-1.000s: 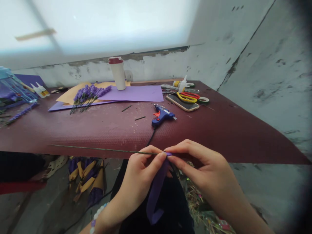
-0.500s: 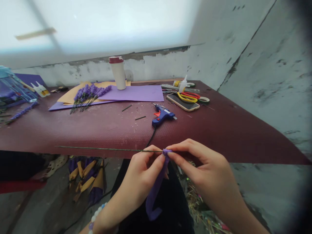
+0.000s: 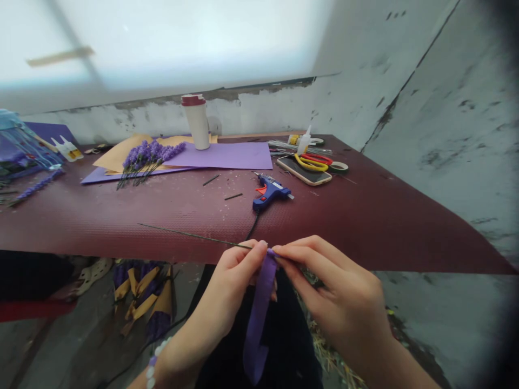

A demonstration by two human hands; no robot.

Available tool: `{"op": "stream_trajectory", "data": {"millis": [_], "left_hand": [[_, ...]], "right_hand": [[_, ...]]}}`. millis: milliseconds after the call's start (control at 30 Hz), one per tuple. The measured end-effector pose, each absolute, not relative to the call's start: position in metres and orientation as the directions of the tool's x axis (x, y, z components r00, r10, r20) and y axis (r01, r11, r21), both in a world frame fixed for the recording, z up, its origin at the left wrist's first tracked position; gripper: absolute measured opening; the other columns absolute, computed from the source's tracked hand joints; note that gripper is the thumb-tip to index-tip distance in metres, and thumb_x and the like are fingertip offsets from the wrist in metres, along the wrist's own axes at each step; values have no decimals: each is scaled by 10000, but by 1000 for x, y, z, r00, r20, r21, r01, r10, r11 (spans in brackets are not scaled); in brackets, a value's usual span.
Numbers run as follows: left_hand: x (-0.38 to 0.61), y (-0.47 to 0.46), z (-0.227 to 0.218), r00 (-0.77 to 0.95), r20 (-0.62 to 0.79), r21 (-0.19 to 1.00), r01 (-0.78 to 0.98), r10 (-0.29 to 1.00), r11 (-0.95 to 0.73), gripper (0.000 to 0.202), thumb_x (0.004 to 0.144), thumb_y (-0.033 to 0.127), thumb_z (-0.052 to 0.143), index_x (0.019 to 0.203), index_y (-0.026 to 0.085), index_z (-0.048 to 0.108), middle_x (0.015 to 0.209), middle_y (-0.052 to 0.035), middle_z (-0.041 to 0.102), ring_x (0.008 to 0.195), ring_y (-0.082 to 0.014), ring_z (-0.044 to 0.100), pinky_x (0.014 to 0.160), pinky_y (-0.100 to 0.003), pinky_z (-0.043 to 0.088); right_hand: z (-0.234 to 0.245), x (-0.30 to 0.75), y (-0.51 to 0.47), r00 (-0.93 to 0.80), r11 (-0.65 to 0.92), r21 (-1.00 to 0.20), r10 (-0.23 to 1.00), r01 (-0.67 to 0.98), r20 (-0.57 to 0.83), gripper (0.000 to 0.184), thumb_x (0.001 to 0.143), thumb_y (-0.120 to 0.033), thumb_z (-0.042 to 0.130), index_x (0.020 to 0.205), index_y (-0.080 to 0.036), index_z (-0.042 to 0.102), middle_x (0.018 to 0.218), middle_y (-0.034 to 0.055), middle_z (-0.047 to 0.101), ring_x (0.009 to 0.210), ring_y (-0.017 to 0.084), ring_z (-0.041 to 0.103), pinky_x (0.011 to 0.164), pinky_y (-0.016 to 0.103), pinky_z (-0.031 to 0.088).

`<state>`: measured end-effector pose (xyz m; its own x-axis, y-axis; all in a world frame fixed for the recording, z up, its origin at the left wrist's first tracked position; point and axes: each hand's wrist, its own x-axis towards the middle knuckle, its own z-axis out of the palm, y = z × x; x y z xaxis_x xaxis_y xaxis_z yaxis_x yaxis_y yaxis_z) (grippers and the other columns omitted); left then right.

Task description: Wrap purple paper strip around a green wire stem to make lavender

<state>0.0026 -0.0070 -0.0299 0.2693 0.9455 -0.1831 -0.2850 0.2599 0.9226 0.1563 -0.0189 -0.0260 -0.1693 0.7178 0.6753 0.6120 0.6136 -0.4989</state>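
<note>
My left hand [image 3: 239, 275] is closed in a pinch round a thin green wire stem [image 3: 190, 234], which points out to the left over the table's front edge. At the stem's right end a purple paper strip [image 3: 259, 319] is wrapped, and its loose length hangs down over my lap with a folded tip. My right hand [image 3: 336, 286] pinches the purple strip at the wrapped end, thumb and forefinger together. The two hands nearly touch there. Beyond them a blue glue gun [image 3: 270, 192] lies on its side.
On the dark red table [image 3: 405, 227] stand a lidded cup [image 3: 198, 121] on purple sheets [image 3: 239, 155] and a bunch of purple flowers [image 3: 150, 154]. Scissors [image 3: 311, 162] lie on a phone [image 3: 302, 172] at the right. Wrapped bouquets [image 3: 141, 297] are below the table at left.
The stem has turned, its left tip now higher and farther right. My left hand has shifted its pinch on the stem, and the hanging strip shows more of its length.
</note>
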Motion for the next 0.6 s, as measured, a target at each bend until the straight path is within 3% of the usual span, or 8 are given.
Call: {"op": "stream_trajectory", "data": {"millis": [300, 600], "left_hand": [[3, -4, -35, 336, -187, 922, -265, 923, 283, 275, 923, 399, 657, 791, 165, 596, 594, 39, 580, 539, -78, 505, 546, -181, 380], [1, 1, -30, 312, -123, 976, -136, 942, 172, 255, 915, 402, 635, 806, 171, 618, 590, 35, 583, 532, -101, 518, 533, -206, 383]], "right_hand": [[-34, 159, -20, -303, 723, -253, 544, 643, 783, 224, 922, 29, 551, 1042, -119, 668, 899, 85, 712, 820, 165, 671, 774, 274, 555], [-21, 165, -12, -156, 572, -663, 801, 482, 578, 166, 877, -103, 657, 970, -232, 702, 862, -15, 732, 736, 108, 702, 687, 190, 582]]}}
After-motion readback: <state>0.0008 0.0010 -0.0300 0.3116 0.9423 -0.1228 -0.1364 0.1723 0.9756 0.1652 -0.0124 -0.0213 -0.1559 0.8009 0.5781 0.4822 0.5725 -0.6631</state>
